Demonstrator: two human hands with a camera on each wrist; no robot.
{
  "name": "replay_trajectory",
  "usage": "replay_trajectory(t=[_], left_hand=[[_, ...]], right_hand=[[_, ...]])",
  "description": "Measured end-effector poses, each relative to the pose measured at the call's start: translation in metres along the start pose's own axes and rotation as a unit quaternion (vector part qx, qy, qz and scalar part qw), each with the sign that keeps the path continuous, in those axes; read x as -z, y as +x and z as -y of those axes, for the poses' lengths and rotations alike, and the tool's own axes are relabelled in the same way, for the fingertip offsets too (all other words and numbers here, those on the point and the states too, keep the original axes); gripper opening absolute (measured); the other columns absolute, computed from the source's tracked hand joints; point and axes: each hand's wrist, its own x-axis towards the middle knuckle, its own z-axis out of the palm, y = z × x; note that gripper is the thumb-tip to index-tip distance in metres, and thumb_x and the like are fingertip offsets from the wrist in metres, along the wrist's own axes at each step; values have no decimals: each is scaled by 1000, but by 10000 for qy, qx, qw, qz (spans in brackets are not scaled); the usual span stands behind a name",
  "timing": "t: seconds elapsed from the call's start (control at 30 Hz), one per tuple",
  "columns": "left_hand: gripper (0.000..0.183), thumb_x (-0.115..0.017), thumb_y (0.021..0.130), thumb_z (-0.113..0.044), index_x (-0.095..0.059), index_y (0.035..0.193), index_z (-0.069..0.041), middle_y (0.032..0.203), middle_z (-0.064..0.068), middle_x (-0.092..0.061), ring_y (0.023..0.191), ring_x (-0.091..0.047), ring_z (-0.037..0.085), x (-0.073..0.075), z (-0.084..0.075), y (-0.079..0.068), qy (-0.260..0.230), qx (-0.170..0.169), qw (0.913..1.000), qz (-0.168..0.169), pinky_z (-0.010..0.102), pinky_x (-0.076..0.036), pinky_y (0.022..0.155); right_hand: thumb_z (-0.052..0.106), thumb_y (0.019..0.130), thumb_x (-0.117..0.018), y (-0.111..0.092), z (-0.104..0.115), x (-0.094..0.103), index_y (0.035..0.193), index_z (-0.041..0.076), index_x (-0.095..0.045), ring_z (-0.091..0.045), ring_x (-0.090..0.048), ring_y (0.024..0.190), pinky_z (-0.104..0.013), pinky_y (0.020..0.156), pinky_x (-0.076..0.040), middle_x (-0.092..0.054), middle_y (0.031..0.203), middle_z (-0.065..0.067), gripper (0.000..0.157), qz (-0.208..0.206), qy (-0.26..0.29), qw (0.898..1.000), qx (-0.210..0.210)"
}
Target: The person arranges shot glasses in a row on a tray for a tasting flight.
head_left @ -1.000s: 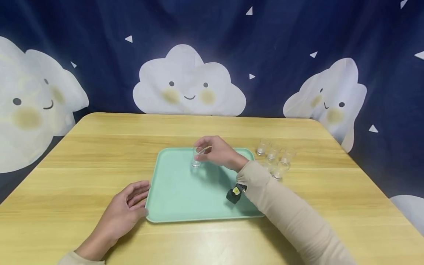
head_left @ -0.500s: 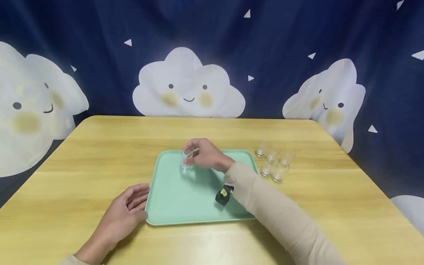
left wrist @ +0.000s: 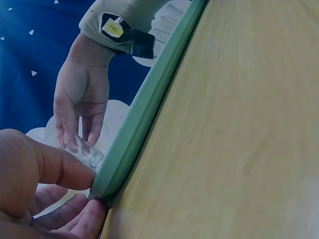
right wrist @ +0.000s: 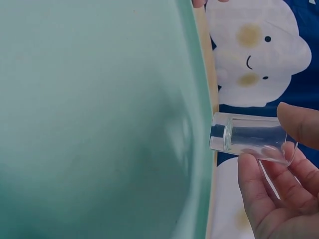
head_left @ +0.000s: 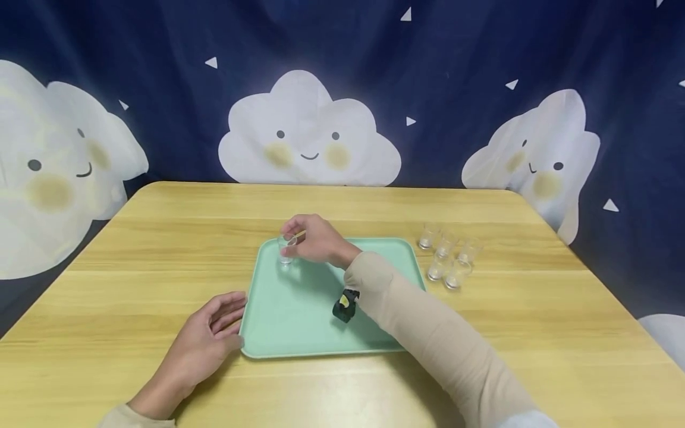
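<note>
A small clear shot glass (head_left: 286,254) with a thick base is held upright by my right hand (head_left: 320,239), over the far left part of a mint-green tray (head_left: 321,309). In the right wrist view, thumb and fingers pinch the upper part of the glass (right wrist: 249,137), and its base is close to the tray surface; whether it touches, I cannot tell. My left hand (head_left: 206,336) lies at the tray's near left edge, its thumb and fingertips against the side with the fingers loosely bent. The left wrist view shows thumb and fingertips at the tray corner (left wrist: 112,179).
Several more shot glasses (head_left: 445,255) stand grouped on the wooden table (head_left: 524,333), just right of the tray. A dark blue cloth (head_left: 439,53) with cloud faces hangs behind the table. A black wrist camera (head_left: 345,306) sits below my right sleeve, over the tray.
My right hand has carried the shot glass leftward over the tray toward its far left corner. The left hand stays at the tray's edge, and the grouped glasses have not moved.
</note>
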Motion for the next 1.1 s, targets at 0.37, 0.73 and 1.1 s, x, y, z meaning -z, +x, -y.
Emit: replay_trajectory(t=[0.37, 0.73, 1.1], left_hand=[[67, -56, 81, 13, -32, 144, 5, 147, 22, -36, 134, -40, 34, 0, 0, -1, -8, 95, 10000, 0, 21, -45, 101], [66, -56, 82, 13, -33, 143, 4, 147, 22, -36, 134, -40, 34, 1, 1, -2, -1, 115, 9999, -3, 22, -46, 100], [66, -56, 83, 12, -33, 144, 4, 147, 22, -36, 134, -40, 34, 1, 0, 0, 13, 124, 9999, 3, 22, -45, 101]], right_hand=[[6, 81, -77, 12, 2, -10, 110, 9, -64, -16, -62, 91, -24, 75, -56, -63, 108, -4, 32, -76, -72, 9999, -99], [5, 80, -78, 18, -1, -19, 109, 8, -64, -14, -63, 86, -22, 73, -56, -64, 104, -4, 32, -109, -227, 9996, 98], [7, 80, -78, 22, -1, -20, 109, 9, -63, -13, -63, 85, -20, 72, -55, -64, 106, -4, 32, -106, -399, 9989, 227]])
